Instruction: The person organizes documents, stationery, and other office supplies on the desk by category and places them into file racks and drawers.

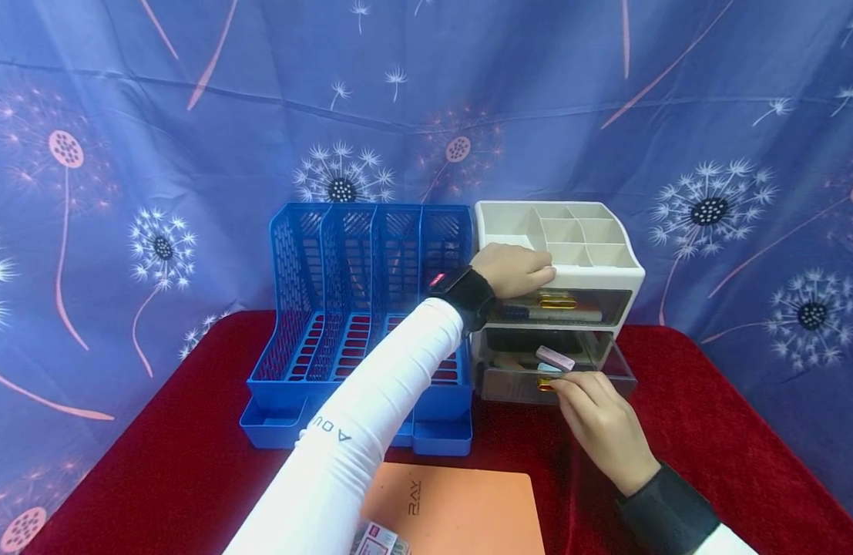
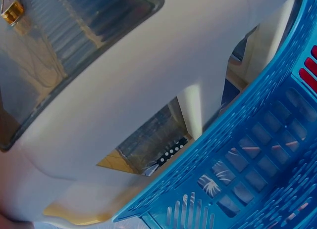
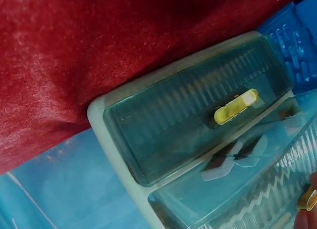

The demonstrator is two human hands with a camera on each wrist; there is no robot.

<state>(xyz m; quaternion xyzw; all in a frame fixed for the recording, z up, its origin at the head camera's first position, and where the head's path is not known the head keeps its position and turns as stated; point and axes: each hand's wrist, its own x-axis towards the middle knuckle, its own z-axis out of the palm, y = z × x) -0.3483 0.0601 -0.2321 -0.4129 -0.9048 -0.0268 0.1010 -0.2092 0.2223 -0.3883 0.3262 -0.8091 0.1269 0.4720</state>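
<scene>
A white desktop organizer (image 1: 599, 271) with clear drawers stands at the right of the head view. My left hand (image 1: 512, 270) rests on its top front edge, above the upper drawer (image 1: 599, 304), which is in and has a gold handle. The lower drawer (image 1: 509, 381) is pulled partway out. With thumb and fingers my right hand (image 1: 602, 420) pinches its gold handle (image 3: 306, 198). Inside that drawer lie a pink eraser-like block (image 1: 555, 358) and a small pale-blue piece, partly hidden by the right fingers.
A blue file rack (image 1: 297, 370) adjoins the organizer on the left. On the red cloth (image 1: 156, 439) in front lies an orange board (image 1: 468, 509), with a small labelled packet (image 1: 376, 539) partly behind the left sleeve. A blue patterned curtain (image 1: 246, 154) hangs behind.
</scene>
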